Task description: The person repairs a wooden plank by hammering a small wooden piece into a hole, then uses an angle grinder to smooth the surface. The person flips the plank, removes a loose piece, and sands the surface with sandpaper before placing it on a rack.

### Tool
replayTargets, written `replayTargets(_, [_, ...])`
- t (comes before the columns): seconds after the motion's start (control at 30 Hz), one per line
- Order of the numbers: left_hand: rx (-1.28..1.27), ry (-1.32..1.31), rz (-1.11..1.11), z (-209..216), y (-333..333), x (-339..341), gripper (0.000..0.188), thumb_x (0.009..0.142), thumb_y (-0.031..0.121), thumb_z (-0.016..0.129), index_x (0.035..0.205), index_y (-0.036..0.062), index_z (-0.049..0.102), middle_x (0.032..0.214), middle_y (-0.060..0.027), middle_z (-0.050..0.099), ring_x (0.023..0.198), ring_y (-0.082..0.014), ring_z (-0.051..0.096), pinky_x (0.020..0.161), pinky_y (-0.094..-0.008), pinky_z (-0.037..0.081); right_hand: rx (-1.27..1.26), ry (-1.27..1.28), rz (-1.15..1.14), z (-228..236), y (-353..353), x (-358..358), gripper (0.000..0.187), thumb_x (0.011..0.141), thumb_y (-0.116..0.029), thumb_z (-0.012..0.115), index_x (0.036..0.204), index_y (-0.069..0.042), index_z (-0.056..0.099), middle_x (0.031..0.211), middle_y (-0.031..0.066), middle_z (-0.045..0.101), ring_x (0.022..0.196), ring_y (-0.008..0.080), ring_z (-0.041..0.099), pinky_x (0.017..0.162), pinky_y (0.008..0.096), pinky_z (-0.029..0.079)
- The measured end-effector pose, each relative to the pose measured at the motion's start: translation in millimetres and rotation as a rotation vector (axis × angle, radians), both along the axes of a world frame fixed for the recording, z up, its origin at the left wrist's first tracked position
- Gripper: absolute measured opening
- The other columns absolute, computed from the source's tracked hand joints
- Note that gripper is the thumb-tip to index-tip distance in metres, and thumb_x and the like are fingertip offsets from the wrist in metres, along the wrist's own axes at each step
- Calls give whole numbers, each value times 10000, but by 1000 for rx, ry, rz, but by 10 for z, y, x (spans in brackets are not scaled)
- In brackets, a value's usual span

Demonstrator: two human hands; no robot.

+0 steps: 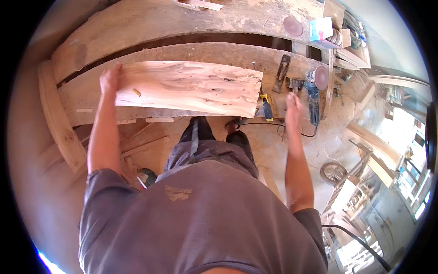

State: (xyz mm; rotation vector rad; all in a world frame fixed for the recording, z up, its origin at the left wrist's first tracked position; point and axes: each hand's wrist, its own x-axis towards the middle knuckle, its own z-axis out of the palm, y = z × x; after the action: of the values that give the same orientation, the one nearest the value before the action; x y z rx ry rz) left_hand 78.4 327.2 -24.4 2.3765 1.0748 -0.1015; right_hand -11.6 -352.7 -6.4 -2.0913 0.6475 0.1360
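A pale wooden board (191, 86) with dark knots and a rough right end lies across the workbench. My left hand (109, 81) grips its left end, slightly blurred by motion. A small yellowish wooden piece (137, 92) rests on the board near that hand. Beyond the board's right end, my right hand (293, 107) is closed round the handle of a hammer (294, 84), whose dark head lies over the bench. Between the board and this hand is a yellow-and-black handled tool (267, 108), its blade end partly hidden.
An angle grinder (313, 93) with a round disc and trailing cable lies right of the hammer. Behind sits a dark, flat slotted tool (281, 73). A box of discs (326, 32) stands at the far right. The workbench (191, 49) has a long gap between its planks.
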Motion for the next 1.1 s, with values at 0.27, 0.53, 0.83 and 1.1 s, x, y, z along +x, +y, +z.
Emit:
replayTargets(0.27, [-674, -24, 146, 148, -35, -79, 315, 949, 391, 647, 943, 80, 697, 852, -50, 688, 706, -175, 650, 658, -322, 554, 603, -22, -478, 470, 1594, 365, 645, 1045, -498, 547, 1337, 76, 581, 1344, 148, 631, 1223, 271, 594, 1093, 403, 408])
replayTargets(0.53, [-1118, -517, 572, 523, -108, -1635, 393, 925, 118, 524, 1253, -64, 644, 1220, -113, 691, 1151, -237, 638, 1044, -396, 480, 755, -305, -499, 631, 1707, 11, 401, 1058, -268, 496, 1277, 48, 609, 1273, 154, 654, 1189, 247, 606, 1064, 400, 429])
replayTargets(0.83, [-1128, -610, 811, 90, -419, -2358, 347, 1017, 200, 525, 1252, -23, 649, 1228, -105, 692, 1154, -260, 642, 1041, -407, 492, 890, -237, -657, -17, 1356, -292, 208, 1022, -161, 538, 1142, -15, 626, 1215, 124, 669, 1168, 259, 619, 1058, 428, 455])
replayTargets(1.1, [-1153, -548, 788, 95, -577, -2300, 416, 1070, 267, 432, 1341, -3, 595, 1340, -114, 651, 1239, -291, 614, 1100, -452, 470, 860, -277, -408, -96, 1287, -390, 275, 1032, -116, 564, 1240, 40, 654, 1203, 92, 680, 1125, 176, 608, 1041, 337, 443])
